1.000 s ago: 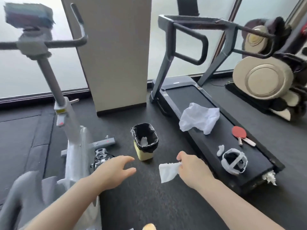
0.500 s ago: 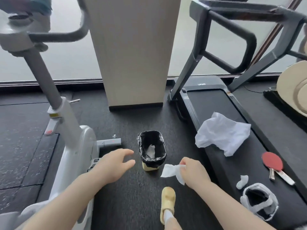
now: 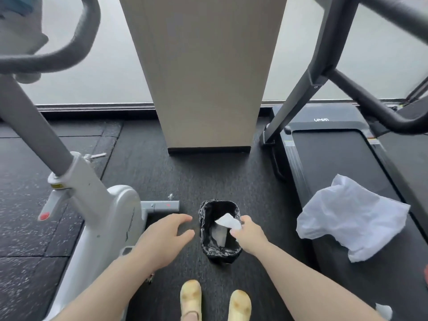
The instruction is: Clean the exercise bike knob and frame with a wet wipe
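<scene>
Head view: a white wet wipe is being pinched by the right hand over the black-lined bin. The left hand is being held wide, empty, near the exercise bike, left of the bin.

Exercise bike frame: smooth glossy white plastic, grey matt metal post. Bin liner: shiny crinkled black plastic film. Wet wipe: soft white cloth-like sheet. Floor: rough speckled black rubber. Pillar: matt pale wood-look.
</scene>
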